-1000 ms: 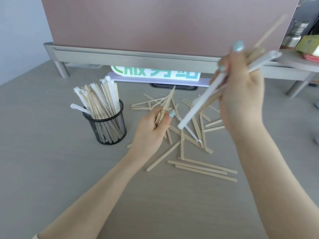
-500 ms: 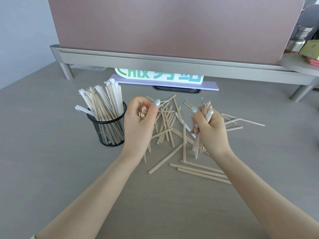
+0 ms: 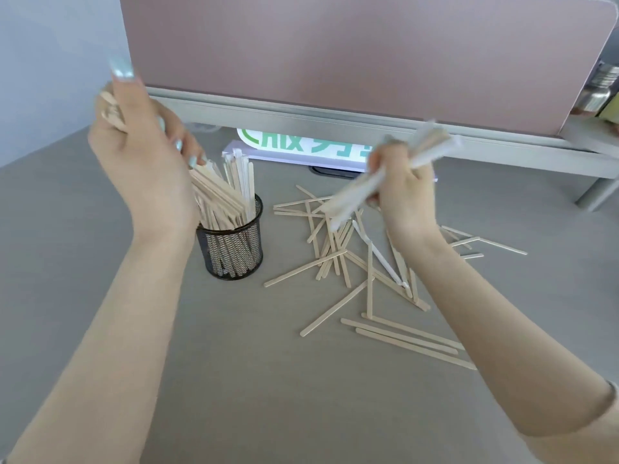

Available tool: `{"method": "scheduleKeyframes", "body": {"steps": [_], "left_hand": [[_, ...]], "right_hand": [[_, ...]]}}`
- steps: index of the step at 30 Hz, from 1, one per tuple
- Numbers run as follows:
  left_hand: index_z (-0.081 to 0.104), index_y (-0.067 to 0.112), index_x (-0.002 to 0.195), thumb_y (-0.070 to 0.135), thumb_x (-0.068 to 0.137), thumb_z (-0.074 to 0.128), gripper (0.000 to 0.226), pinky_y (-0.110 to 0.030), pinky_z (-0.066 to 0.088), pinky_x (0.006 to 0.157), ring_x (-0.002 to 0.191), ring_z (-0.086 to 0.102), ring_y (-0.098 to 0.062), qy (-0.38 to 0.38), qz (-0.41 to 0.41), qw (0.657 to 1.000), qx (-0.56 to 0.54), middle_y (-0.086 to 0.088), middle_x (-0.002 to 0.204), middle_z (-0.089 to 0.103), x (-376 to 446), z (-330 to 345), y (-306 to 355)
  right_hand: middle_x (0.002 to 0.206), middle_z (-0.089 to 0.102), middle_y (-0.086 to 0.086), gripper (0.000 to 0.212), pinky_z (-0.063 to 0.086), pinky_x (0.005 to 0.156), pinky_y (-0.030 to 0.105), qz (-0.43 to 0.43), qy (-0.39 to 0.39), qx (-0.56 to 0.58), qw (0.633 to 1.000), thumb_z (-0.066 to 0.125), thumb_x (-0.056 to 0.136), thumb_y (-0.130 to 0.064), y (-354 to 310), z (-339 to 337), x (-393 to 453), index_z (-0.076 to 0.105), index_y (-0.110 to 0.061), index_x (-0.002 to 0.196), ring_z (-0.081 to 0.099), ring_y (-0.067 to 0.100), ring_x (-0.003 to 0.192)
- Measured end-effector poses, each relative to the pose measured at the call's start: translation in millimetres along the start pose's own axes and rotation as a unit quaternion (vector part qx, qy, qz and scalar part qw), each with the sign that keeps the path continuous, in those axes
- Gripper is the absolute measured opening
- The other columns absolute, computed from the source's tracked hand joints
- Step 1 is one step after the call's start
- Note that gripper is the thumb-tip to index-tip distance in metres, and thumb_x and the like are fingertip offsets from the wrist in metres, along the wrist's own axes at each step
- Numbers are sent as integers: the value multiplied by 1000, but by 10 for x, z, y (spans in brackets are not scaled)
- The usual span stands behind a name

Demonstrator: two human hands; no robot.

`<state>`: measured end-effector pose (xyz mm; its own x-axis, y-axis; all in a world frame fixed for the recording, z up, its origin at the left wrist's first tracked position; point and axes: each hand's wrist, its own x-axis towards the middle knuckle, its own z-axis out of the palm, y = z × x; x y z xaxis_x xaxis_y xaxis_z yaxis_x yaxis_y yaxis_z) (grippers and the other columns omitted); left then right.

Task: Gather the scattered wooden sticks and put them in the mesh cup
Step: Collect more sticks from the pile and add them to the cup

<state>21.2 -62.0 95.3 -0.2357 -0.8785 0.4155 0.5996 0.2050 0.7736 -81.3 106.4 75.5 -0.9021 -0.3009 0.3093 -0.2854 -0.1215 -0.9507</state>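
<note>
Left hand [image 3: 144, 162] raised at upper left of the frame, fingers curled round a few pale flat wooden sticks [image 3: 112, 110], above the black round mesh cup [image 3: 231, 249] packed with sticks at centre left. Right hand [image 3: 403, 192] at centre right, gripping a blurred bundle of wooden and white-wrapped sticks [image 3: 378, 179]. Loose scattered sticks [image 3: 368, 283] spread on the grey table [image 3: 83, 262], right of the cup.
</note>
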Motion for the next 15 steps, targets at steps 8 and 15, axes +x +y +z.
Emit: {"method": "scheduleKeyframes", "body": {"steps": [8,15], "left_hand": [[31,18,63,31,96,37,36,-22,39,41,48,49,-31,-6,40,990,133,-3,51,33,141,-193,-395],[27,13,61,21,95,34,36,-23,24,39,46,18,-23,87,29,995,-23,-10,56,20,384,-309,-317]], "right_hand": [[53,46,9,38,53,57,47,-74,-164,-154,971,48,90,-17,26,1084,144,47,-1,55,63,42,62],[60,42,-2,42,34,61,28,-62,-221,-393,890,41,93,-33,347,1177,177,30,-21,54,47,27,65]]}}
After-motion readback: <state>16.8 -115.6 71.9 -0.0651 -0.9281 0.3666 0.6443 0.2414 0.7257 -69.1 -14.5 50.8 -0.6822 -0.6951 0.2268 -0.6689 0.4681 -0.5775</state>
